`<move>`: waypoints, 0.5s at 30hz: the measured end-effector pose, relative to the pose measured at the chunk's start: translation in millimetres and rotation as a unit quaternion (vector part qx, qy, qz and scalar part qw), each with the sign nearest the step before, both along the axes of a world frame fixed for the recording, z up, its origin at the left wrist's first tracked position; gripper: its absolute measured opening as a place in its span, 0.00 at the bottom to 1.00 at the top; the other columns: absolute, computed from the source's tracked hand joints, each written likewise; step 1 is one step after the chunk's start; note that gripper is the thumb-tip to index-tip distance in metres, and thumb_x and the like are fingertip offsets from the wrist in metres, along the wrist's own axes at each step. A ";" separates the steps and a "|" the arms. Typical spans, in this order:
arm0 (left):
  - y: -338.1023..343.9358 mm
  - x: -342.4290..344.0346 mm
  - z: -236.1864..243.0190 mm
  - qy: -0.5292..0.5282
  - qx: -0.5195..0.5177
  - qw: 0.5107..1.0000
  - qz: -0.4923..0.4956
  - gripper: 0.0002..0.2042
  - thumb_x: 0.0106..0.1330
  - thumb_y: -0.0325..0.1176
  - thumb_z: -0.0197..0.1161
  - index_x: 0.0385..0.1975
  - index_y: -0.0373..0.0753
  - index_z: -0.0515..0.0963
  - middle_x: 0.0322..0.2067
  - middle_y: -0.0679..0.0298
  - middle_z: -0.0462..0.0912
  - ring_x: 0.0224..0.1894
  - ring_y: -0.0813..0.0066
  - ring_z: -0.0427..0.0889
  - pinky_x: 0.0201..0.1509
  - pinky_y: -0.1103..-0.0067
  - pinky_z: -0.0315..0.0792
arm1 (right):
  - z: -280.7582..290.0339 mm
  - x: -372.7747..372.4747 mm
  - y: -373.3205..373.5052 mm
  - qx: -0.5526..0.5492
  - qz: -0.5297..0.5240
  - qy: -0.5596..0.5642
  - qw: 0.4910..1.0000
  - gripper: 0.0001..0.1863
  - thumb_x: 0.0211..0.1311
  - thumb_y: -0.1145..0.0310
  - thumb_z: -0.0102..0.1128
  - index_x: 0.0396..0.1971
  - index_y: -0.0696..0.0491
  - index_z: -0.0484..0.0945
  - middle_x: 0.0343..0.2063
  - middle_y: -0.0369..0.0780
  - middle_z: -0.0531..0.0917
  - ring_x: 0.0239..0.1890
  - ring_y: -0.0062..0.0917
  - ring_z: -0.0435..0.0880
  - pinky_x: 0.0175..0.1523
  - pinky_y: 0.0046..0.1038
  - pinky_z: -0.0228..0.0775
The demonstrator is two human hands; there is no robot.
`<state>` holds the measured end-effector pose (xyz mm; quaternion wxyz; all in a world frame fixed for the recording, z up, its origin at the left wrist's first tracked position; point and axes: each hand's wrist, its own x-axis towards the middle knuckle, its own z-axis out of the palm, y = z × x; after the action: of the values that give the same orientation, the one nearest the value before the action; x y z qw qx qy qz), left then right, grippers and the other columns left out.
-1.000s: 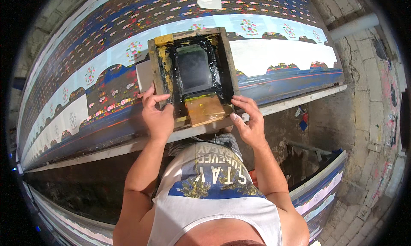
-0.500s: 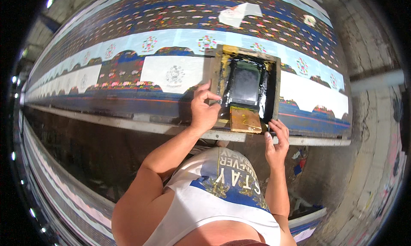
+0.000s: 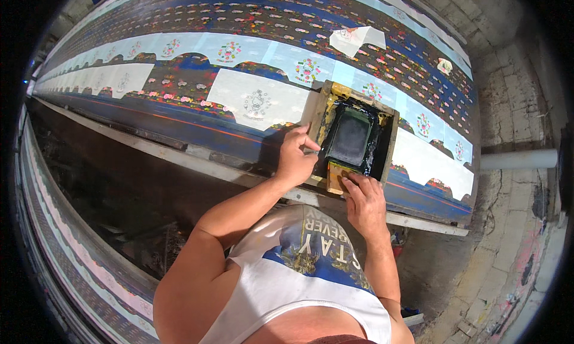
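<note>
A wooden screen-printing frame (image 3: 391, 143) lies on the long table, its inner edges smeared with black and yellow ink around a dark mesh panel (image 3: 350, 137). My left hand (image 3: 297, 158) is closed on the frame's left side, thumb and forefinger pinched at its edge. At the near end inside the frame stands a squeegee with a flat wooden handle (image 3: 335, 179). The fingers of my right hand (image 3: 365, 203) lie over the right part of that handle and grip it. Left of the frame is a white sheet (image 3: 233, 96) with a dark outline print.
Pale blue sheets (image 3: 275, 60) with colourful round prints run in a row behind the frame. A loose white scrap (image 3: 359, 40) and a crumpled piece (image 3: 444, 66) lie farther back. The table's pale near rail (image 3: 239, 175) passes before me; a pipe (image 3: 519, 159) is at the right.
My right hand has moved left from the frame's near right corner onto the squeegee handle. My left hand stays at the frame's left side. The whole view has shifted and turned slightly.
</note>
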<state>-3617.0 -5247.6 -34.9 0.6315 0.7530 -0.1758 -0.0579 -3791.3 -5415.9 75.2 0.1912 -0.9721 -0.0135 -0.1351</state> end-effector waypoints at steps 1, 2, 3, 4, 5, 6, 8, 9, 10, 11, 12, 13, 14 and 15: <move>-0.3 -0.1 1.1 0.007 0.000 1.000 -0.001 0.10 0.55 0.14 0.69 0.31 0.40 0.85 0.70 0.39 0.79 0.76 0.45 0.75 0.78 0.62 0.70 | 3.7 3.0 -0.9 -0.003 0.005 0.008 1.000 0.26 0.54 0.82 0.70 0.56 0.57 0.87 0.53 0.47 0.88 0.54 0.47 0.85 0.60 0.49 0.78; -0.8 -0.1 2.1 0.014 -0.001 1.000 -0.003 0.10 0.54 0.14 0.69 0.31 0.40 0.85 0.70 0.39 0.79 0.76 0.45 0.75 0.77 0.62 0.70 | 6.7 6.7 -2.8 -0.014 0.009 0.020 1.000 0.25 0.55 0.81 0.70 0.56 0.57 0.87 0.52 0.46 0.88 0.53 0.45 0.86 0.59 0.48 0.79; -1.5 -0.3 3.3 0.021 0.000 1.000 -0.006 0.10 0.54 0.14 0.69 0.30 0.40 0.85 0.70 0.39 0.79 0.76 0.45 0.76 0.77 0.62 0.71 | 9.6 11.2 -5.8 -0.024 0.012 0.032 0.999 0.23 0.56 0.81 0.70 0.55 0.57 0.87 0.52 0.45 0.88 0.52 0.44 0.86 0.59 0.47 0.79; -1.9 -0.1 2.0 0.009 0.000 1.000 -0.003 0.10 0.54 0.14 0.69 0.30 0.40 0.84 0.70 0.39 0.79 0.75 0.45 0.76 0.76 0.62 0.71 | 12.9 15.2 -7.7 -0.035 0.012 0.044 0.998 0.22 0.58 0.80 0.70 0.54 0.57 0.87 0.51 0.44 0.88 0.52 0.43 0.87 0.59 0.46 0.79; -1.4 0.1 0.7 -0.004 0.001 1.000 0.000 0.11 0.54 0.14 0.69 0.30 0.40 0.84 0.70 0.40 0.79 0.75 0.45 0.76 0.75 0.62 0.72 | 17.1 18.7 -8.7 -0.039 0.018 0.061 0.997 0.22 0.58 0.81 0.69 0.54 0.57 0.87 0.50 0.44 0.88 0.51 0.43 0.87 0.58 0.45 0.80; -1.1 0.5 -0.7 -0.016 0.001 1.000 0.003 0.11 0.54 0.14 0.69 0.30 0.40 0.84 0.70 0.40 0.79 0.75 0.45 0.76 0.74 0.62 0.73 | 21.9 21.9 -9.8 -0.043 0.024 0.077 0.996 0.22 0.58 0.81 0.68 0.54 0.57 0.87 0.50 0.44 0.88 0.51 0.43 0.87 0.58 0.44 0.81; -2.6 -0.7 1.2 0.002 -0.032 0.999 0.005 0.11 0.54 0.13 0.69 0.30 0.40 0.84 0.70 0.40 0.80 0.74 0.46 0.77 0.72 0.63 0.75 | 27.1 27.6 -18.0 -0.025 0.028 0.126 0.991 0.21 0.58 0.83 0.66 0.53 0.58 0.88 0.49 0.46 0.89 0.51 0.46 0.89 0.58 0.44 0.83; -3.7 -1.5 3.0 0.012 -0.049 0.999 0.004 0.11 0.53 0.13 0.69 0.29 0.40 0.84 0.70 0.40 0.80 0.74 0.47 0.77 0.71 0.63 0.76 | 32.2 32.0 -25.3 -0.018 0.041 0.147 0.988 0.20 0.58 0.83 0.65 0.52 0.58 0.88 0.48 0.47 0.90 0.51 0.47 0.89 0.58 0.45 0.83; -2.9 -0.9 1.8 -0.011 -0.030 0.999 0.005 0.12 0.53 0.12 0.69 0.29 0.41 0.84 0.69 0.40 0.81 0.73 0.47 0.78 0.69 0.64 0.78 | 39.3 38.4 -33.7 -0.012 0.055 0.168 0.984 0.20 0.58 0.83 0.65 0.52 0.59 0.88 0.47 0.48 0.90 0.52 0.47 0.89 0.58 0.46 0.83; -2.5 -0.9 0.7 -0.030 -0.020 0.999 0.011 0.12 0.53 0.13 0.69 0.29 0.41 0.84 0.69 0.40 0.81 0.72 0.46 0.79 0.68 0.64 0.78 | 43.8 46.4 -43.3 -0.004 0.070 0.189 0.979 0.20 0.58 0.83 0.65 0.51 0.59 0.88 0.46 0.49 0.90 0.52 0.48 0.90 0.58 0.47 0.83; -2.3 -0.9 1.5 -0.030 -0.015 0.999 0.006 0.11 0.54 0.13 0.69 0.29 0.41 0.84 0.69 0.40 0.81 0.72 0.46 0.80 0.69 0.64 0.77 | 46.3 57.0 -54.6 0.015 0.085 0.214 0.973 0.19 0.58 0.84 0.64 0.50 0.60 0.89 0.44 0.51 0.90 0.53 0.50 0.90 0.57 0.49 0.83; -0.8 -0.3 1.2 -0.032 -0.006 0.999 0.005 0.11 0.54 0.13 0.70 0.29 0.40 0.84 0.69 0.39 0.81 0.72 0.46 0.80 0.69 0.64 0.77 | 55.1 69.6 -59.9 0.035 0.089 0.222 0.970 0.18 0.59 0.85 0.63 0.49 0.59 0.88 0.44 0.51 0.90 0.52 0.52 0.89 0.56 0.49 0.83; -1.4 -0.6 -1.8 -0.033 -0.006 0.999 0.007 0.10 0.54 0.14 0.71 0.28 0.40 0.84 0.68 0.39 0.82 0.71 0.46 0.80 0.69 0.64 0.77 | 48.8 80.8 -70.4 0.039 0.090 0.216 0.971 0.18 0.59 0.85 0.63 0.49 0.59 0.88 0.44 0.52 0.90 0.52 0.53 0.89 0.56 0.50 0.83; -1.7 -0.7 -5.9 -0.034 -0.012 0.999 0.007 0.10 0.54 0.14 0.71 0.28 0.40 0.84 0.68 0.39 0.82 0.71 0.46 0.80 0.69 0.64 0.77 | 41.5 92.0 -80.7 0.043 0.094 0.209 0.972 0.17 0.59 0.85 0.63 0.48 0.59 0.88 0.45 0.52 0.90 0.52 0.53 0.89 0.56 0.50 0.82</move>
<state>-3617.7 -5249.3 -40.8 0.6341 0.7484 -0.1929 -0.0258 -3699.3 -5496.7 116.7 0.2433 -0.9640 -0.0587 0.0894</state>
